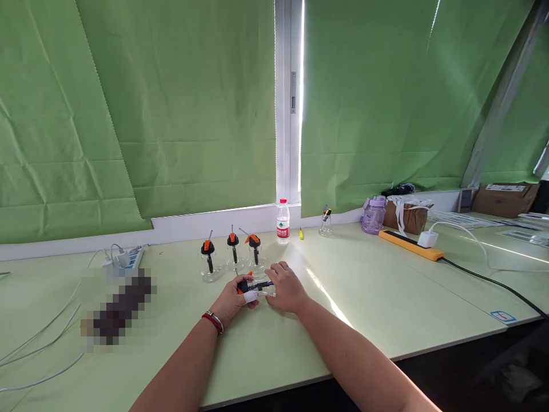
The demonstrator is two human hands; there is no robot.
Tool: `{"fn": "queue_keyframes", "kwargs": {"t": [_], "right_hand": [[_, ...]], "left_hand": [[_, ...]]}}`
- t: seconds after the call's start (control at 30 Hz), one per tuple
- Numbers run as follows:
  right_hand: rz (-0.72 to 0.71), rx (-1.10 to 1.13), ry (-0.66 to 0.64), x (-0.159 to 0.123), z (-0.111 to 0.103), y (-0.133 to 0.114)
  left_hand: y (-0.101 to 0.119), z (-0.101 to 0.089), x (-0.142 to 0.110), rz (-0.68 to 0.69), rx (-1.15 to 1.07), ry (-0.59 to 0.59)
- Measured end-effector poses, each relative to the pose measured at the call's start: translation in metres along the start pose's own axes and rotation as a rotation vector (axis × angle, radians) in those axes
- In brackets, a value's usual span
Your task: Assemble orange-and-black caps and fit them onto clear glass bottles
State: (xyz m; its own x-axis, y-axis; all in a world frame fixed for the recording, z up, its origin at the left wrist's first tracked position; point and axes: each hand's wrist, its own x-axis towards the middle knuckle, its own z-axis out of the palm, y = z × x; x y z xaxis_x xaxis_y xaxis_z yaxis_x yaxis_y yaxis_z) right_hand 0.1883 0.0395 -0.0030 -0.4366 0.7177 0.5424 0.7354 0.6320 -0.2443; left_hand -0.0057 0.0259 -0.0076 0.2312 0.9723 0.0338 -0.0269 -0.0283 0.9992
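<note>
My left hand (238, 297), with a white wrap on one finger, is closed around the black-and-orange cap of a clear bottle (262, 285). The bottle lies tilted on its side, its cap end to the left, with a dark rod inside. My right hand (285, 289) curls around the bottle's body from the right and hides its base. Just beyond my hands stand three similar clear bottles, a left one (210, 264), a middle one (234, 252) and a right one (256, 257). Each has a black-and-orange top, a thin metal spout and a dark rod inside.
By the window stand a red-capped water bottle (283, 224), a yellow cutter (301, 233) and a small clear vessel holding tools (326, 223). To the right are a purple jug (374, 215) and an orange power strip (412, 246). White cables (64, 323) run along the left.
</note>
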Motion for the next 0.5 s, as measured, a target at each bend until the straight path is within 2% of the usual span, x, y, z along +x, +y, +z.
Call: {"fn": "queue_keyframes", "kwargs": {"t": [0.13, 0.23, 0.3, 0.4, 0.5], "right_hand": [[0.042, 0.343, 0.035, 0.000, 0.002, 0.012], [0.214, 0.725, -0.002, -0.003, 0.001, 0.028], [0.323, 0.992, -0.082, -0.006, 0.001, 0.038], [0.324, 1.332, -0.214, -0.010, 0.000, 0.050], [0.283, 1.438, -0.237, -0.012, -0.002, 0.053]], "left_hand": [[0.001, -0.005, 0.001, -0.004, -0.022, -0.007], [0.004, -0.008, 0.001, -0.010, -0.035, 0.000], [0.006, -0.009, 0.000, -0.009, -0.050, 0.007], [0.006, -0.009, -0.001, -0.008, -0.060, -0.009], [0.004, -0.009, -0.002, -0.008, -0.047, -0.050]]}}
